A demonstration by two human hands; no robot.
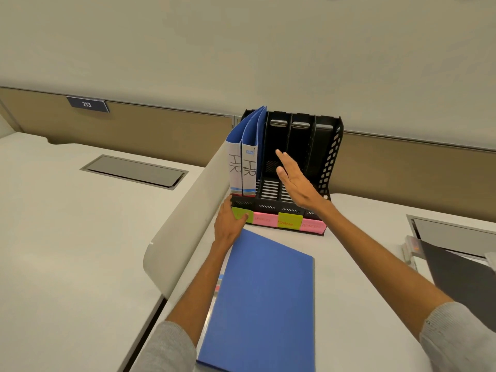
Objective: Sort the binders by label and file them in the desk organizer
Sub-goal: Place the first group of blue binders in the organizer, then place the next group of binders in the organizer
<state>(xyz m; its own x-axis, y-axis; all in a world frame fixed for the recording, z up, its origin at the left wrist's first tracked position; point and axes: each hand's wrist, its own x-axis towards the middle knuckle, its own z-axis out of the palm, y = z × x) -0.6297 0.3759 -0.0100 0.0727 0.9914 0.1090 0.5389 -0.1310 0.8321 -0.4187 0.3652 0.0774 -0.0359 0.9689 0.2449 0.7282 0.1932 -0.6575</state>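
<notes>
The right hand (294, 181) hovers flat, fingers straight, before the middle slots of the black desk organizer (331, 149). Just left of it, two blue HR binders (245, 167) stand upright in the end slot. Below them the left hand (230, 222) rests open-fingered against the organizer's front corner. Nearer than both hands, a blue binder (263, 304) lies flat on the desk (362, 264).

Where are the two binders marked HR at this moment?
In the head view, the two HR binders stand upright in the leftmost compartment of the black desk organizer, left of centre, above the left hand at its front corner.
</notes>
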